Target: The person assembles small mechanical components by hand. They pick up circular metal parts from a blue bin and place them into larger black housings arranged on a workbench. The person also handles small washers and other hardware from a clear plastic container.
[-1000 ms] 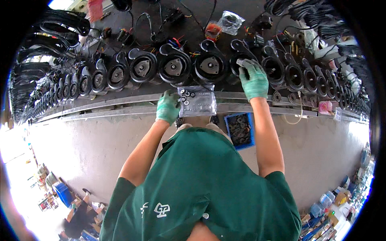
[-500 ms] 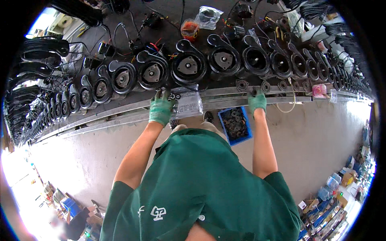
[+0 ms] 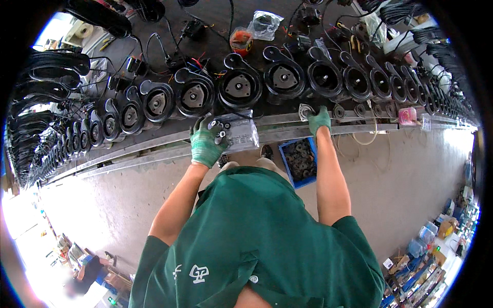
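Note:
My left hand (image 3: 207, 141), in a green glove, is curled at the bench's front edge with several small black-and-white rings (image 3: 221, 126) at its fingers. A clear plastic bag (image 3: 243, 134) lies beside it on the metal rail. Further right, my gloved right hand (image 3: 319, 121) has its fingers closed on the side of a metal plate (image 3: 306, 111) with a round centre. Behind my hands stands a row of black round housings. The housing (image 3: 240, 86) ahead of me has a three-cornered plate inside; the housing (image 3: 325, 78) to its right shows a bare shaft.
More round-centred plates (image 3: 360, 110) lie along the rail to the right, near a pink packet (image 3: 408, 116). Below the bench, a blue crate (image 3: 299, 163) holds dark parts. Cables, an orange tape roll (image 3: 241, 41) and a clear bag (image 3: 265, 25) lie behind the housings.
My right hand has moved left and taken hold of the metal plate, which now looks tilted. My left hand has turned slightly, and more of the small rings show at its fingers.

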A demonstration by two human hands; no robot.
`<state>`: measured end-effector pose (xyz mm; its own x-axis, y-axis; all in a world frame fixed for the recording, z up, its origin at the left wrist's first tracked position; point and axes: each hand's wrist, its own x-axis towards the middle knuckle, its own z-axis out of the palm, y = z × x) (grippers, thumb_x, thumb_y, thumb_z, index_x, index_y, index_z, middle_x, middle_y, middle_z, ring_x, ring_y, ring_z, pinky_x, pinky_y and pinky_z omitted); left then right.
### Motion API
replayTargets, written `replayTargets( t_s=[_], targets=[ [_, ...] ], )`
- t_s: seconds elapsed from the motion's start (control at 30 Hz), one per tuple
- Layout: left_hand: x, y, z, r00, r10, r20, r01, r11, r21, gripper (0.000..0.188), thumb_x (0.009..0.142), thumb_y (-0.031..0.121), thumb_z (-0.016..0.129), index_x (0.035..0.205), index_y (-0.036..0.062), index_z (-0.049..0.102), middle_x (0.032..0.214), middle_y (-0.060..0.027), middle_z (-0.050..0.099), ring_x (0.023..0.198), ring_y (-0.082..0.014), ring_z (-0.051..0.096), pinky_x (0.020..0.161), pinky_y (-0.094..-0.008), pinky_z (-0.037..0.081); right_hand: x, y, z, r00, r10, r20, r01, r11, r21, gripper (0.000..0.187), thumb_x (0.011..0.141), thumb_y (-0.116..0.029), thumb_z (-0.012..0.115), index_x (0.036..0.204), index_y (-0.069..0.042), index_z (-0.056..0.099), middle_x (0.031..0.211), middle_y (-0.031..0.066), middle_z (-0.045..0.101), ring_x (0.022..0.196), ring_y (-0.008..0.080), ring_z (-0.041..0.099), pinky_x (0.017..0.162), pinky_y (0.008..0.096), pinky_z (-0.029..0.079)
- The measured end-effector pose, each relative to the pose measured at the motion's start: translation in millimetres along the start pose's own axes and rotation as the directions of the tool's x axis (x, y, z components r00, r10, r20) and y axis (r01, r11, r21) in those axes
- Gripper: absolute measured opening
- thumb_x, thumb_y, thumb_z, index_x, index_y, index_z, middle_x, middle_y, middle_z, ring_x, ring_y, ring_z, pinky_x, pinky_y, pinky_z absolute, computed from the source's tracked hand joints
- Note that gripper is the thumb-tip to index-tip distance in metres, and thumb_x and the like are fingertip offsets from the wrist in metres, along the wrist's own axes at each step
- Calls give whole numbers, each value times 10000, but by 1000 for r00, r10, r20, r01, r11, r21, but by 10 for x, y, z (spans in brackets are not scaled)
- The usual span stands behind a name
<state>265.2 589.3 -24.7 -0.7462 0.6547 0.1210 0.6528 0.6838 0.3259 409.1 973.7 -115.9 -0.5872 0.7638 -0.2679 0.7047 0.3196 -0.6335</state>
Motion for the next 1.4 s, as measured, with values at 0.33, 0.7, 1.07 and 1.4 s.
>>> replayTargets(
  t_s=[0.33, 0.7, 1.07, 1.4],
  targets=[
    [368, 792, -456, 970, 242, 3, -238, 957, -166, 314, 707, 201, 762, 999, 125, 674, 925, -96, 667, 913, -346, 631, 809, -485, 474, -1339, -1196, 43, 848, -147, 509, -302, 656, 692, 384, 964, -87, 632, 1340, -30, 577, 1256, 105, 650, 1052, 174, 630, 913, 313, 530],
    [251, 729, -443, 957, 259, 133, -227, 950, -217, 420, 740, 210, 761, 1127, 88, 655, 1120, -161, 636, 1070, -388, 581, 903, -484, 480, -1668, -1458, 148, 806, -236, 543, -377, 504, 777, 378, 962, -143, 662, 1297, 14, 583, 1173, 116, 673, 1005, 203, 673, 899, 324, 558],
    [18, 500, -452, 812, -24, 584, 578, 183, -796, 421, 924, 234, 741, 1263, 32, 595, 988, -36, 657, 803, -131, 620, 709, -290, 540, -1737, -1527, 56, 713, -232, 661, -487, 514, 706, 414, 961, -170, 674, 1314, 23, 580, 1154, 114, 683, 1009, 207, 672, 896, 337, 562],
    [-36, 530, -424, 755, -52, 654, 656, 47, -753, 317, 952, 208, 697, 1178, 5, 608, 941, -57, 650, 711, -131, 641, 612, -312, 563, -1727, -1513, 98, 695, -217, 686, -467, 590, 659, 362, 949, -99, 661, 1280, 37, 604, 1123, 119, 699, 957, 169, 664, 844, 313, 556]
  ],
)
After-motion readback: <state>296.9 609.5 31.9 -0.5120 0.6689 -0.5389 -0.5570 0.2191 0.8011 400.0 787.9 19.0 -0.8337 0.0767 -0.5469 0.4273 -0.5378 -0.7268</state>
